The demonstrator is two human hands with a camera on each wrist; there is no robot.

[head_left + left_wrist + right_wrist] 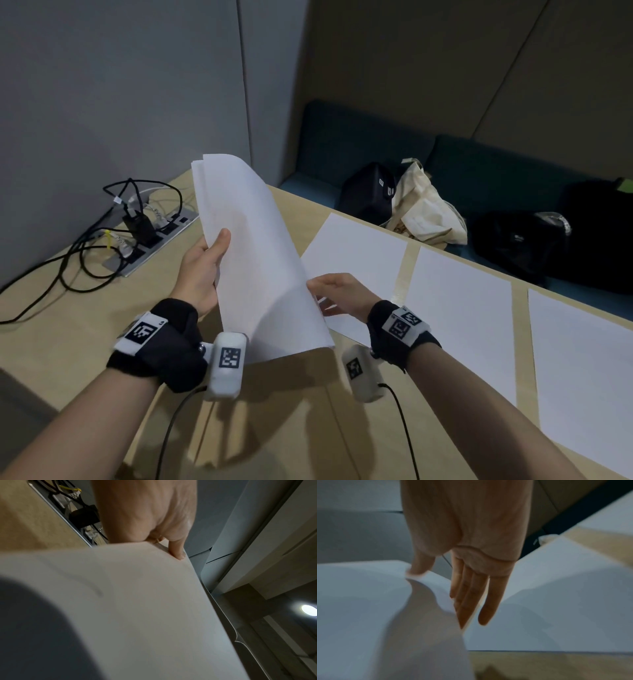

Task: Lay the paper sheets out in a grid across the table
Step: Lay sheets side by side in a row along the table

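My left hand [205, 267] grips a stack of white paper sheets [253, 260] by its left edge, thumb on the front, holding it tilted above the wooden table [85, 325]. In the left wrist view the stack [137, 608] fills the frame under that hand [145, 513]. My right hand [337, 291] is at the stack's right edge. Its thumb lies on the front sheet [359, 595] and its straight fingers [471, 595] lie behind, pinching and curling that edge. Three sheets lie flat in a row to the right: one [359, 250], a second [459, 315], a third [582, 370].
A power strip with tangled black cables [150, 236] sits at the table's back left against the grey wall. Beyond the far edge a teal bench holds a black bag [370, 192], a cream tote [424, 209] and a black backpack [548, 246].
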